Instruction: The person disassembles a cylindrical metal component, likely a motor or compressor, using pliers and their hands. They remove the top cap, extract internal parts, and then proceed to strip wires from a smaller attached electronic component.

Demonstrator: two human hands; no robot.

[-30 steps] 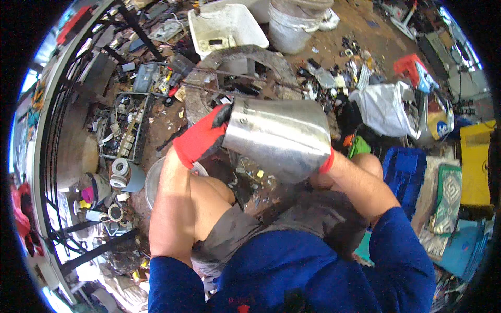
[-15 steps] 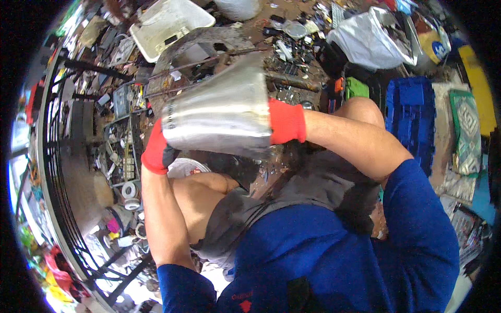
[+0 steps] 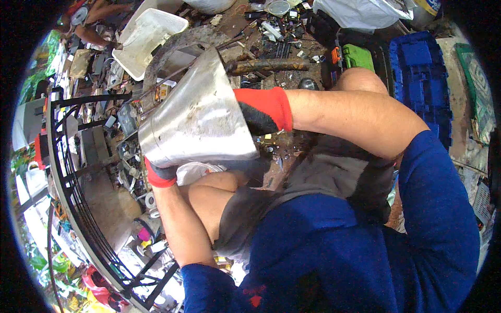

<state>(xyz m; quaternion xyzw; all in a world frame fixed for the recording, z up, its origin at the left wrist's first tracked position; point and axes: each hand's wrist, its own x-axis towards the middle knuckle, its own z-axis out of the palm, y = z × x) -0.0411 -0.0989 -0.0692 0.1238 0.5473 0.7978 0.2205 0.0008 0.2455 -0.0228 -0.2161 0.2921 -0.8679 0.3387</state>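
While a left hand (image 3: 160,173) and a right hand (image 3: 263,110) in red-and-black gloves are holding it up in front of the person's lap, a flared metal shell (image 3: 195,115) is filling the centre of the head view. Left fingers are hiding behind the narrow end, right fingers behind the wide rim; both hands appear to be gripping, though fingertips are not showing. Scuffed and shining, the shell is probably handling as stiff, fairly light sheet metal, slippery where bare and likelier to be denting than breaking. Rim and narrow collar are offering the surest opposing holds; that edge may be sharp. The left forearm (image 3: 182,224) is rising from below the grip, while the right forearm (image 3: 344,115) is reaching in almost level from the right. Beyond the grip, a white tub (image 3: 154,39) is lying amid scrap.
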